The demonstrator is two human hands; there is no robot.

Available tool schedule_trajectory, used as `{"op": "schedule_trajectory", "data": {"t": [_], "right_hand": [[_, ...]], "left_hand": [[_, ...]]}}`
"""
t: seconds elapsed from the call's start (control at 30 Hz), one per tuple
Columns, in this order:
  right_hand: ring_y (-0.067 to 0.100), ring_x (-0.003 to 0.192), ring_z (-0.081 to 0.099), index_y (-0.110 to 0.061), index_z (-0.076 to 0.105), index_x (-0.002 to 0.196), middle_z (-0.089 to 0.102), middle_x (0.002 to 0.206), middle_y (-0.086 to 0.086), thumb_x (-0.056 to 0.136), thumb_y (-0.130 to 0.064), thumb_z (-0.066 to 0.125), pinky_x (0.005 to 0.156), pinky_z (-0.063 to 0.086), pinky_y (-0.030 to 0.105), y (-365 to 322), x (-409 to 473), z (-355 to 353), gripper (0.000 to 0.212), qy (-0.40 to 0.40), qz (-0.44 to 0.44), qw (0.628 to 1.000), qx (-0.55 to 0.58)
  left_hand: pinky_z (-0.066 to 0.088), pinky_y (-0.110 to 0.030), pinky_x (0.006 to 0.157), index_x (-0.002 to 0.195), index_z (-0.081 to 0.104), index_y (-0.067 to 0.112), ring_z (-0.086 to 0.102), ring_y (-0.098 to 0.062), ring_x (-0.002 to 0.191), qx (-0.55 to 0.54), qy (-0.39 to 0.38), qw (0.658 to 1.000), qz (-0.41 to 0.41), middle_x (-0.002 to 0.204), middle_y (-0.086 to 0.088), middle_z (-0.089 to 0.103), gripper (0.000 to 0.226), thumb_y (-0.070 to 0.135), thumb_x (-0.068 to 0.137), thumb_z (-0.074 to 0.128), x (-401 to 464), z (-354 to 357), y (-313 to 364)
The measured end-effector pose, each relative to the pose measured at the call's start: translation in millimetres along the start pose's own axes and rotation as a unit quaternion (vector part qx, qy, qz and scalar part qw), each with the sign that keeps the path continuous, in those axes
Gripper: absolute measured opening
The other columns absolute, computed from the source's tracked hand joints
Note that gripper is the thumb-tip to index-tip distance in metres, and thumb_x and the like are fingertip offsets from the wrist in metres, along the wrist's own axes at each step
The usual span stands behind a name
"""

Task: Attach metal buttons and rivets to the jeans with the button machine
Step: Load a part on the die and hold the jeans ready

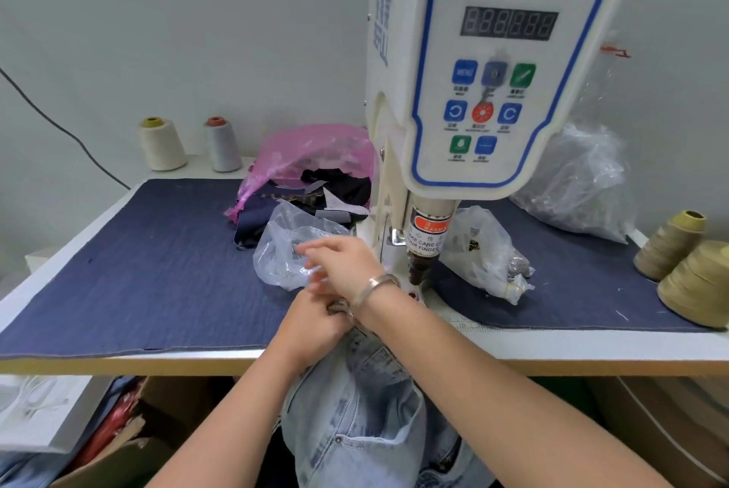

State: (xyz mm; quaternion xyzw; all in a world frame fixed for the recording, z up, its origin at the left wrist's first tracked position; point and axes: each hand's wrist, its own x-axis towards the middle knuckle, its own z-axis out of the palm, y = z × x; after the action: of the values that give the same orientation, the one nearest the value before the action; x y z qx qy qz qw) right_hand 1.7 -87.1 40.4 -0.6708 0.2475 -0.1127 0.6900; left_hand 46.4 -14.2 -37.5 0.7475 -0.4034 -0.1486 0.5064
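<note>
Both forearms reaching in from 6 o'clock toward centre, crossing at the wrists. Right hand (pixel 339 262) uppermost, angled toward 10 o'clock, fingers loosely spread and blurred, grip impossible to judge. Left hand (pixel 311 325) tucked beneath the right wrist, fingers curled, pointing toward 1 o'clock.

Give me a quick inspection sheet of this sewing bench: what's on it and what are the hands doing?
Surface: white table covered by a dark blue cloth.
Job's things: servo button machine; light jeans at the table's front edge.
Clutter: clear bags, pink bag of scraps, thread cones.
Grips: left hand curled on the jeans' top edge; right hand reaching left, blurred.
Cables: dark cable on the wall.
Surroundings: cardboard boxes under the table.
</note>
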Motion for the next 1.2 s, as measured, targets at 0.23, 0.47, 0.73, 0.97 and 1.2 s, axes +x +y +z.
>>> {"op": "schedule_trajectory", "data": {"t": [0.23, 0.47, 0.73, 0.97, 1.2], "right_hand": [[0.03, 0.11, 0.057, -0.011, 0.064, 0.119, 0.062, 0.12, 0.01, 0.094, -0.016, 0.05, 0.091, 0.046, 0.032, 3, 89, 16, 0.029, -0.011, -0.043, 0.813, -0.581], [0.03, 0.114, 0.056, -0.007, 0.065, 0.116, 0.062, 0.122, 0.013, 0.096, -0.015, 0.048, 0.089, 0.045, 0.032, 24, 100, 16, 0.028, 0.027, -0.086, 0.779, -0.621], [0.027, 0.118, 0.053, -0.01, 0.063, 0.119, 0.061, 0.122, 0.009, 0.096, -0.008, 0.04, 0.086, 0.044, 0.034, 27, 102, 20, 0.032, 0.043, -0.135, 0.746, -0.651], [0.028, 0.113, 0.057, -0.011, 0.063, 0.118, 0.063, 0.119, 0.009, 0.094, -0.004, 0.039, 0.088, 0.045, 0.037, 26, 104, 21, 0.035, 0.019, -0.174, 0.713, -0.679], [0.031, 0.103, 0.058, -0.011, 0.062, 0.107, 0.065, 0.109, 0.011, 0.093, -0.016, 0.048, 0.076, 0.041, 0.031, 30, 97, 12, 0.021, 0.053, -0.174, 0.801, -0.57]], "left_hand": [[0.024, -0.035, 0.056, 0.044, 0.036, 0.024, 0.025, -0.011, 0.057, 0.006, -0.027, 1.0, -0.01, 0.048, 0.011, 0.033, 0.02, 0.016, 0.059, 0.046, -1, 0, -1], [0.02, -0.038, 0.057, 0.05, 0.029, 0.011, 0.022, -0.018, 0.063, 0.026, -0.036, 0.999, -0.01, 0.056, -0.008, 0.029, 0.024, 0.018, 0.062, 0.049, 0, -1, 2], [0.019, -0.037, 0.057, 0.047, 0.026, 0.019, 0.021, -0.014, 0.059, 0.036, -0.027, 0.998, -0.033, 0.052, -0.002, 0.028, 0.025, 0.023, 0.059, 0.048, 0, 0, 2], [0.021, -0.037, 0.057, 0.051, 0.029, 0.012, 0.022, -0.017, 0.062, 0.045, -0.03, 0.997, -0.047, 0.055, -0.007, 0.03, 0.023, 0.022, 0.056, 0.049, 2, 1, 0], [0.016, -0.037, 0.058, 0.051, 0.021, 0.017, 0.016, -0.014, 0.06, 0.06, -0.045, 0.997, -0.032, 0.056, -0.004, 0.022, 0.024, 0.019, 0.059, 0.043, -1, 0, 5]]}}
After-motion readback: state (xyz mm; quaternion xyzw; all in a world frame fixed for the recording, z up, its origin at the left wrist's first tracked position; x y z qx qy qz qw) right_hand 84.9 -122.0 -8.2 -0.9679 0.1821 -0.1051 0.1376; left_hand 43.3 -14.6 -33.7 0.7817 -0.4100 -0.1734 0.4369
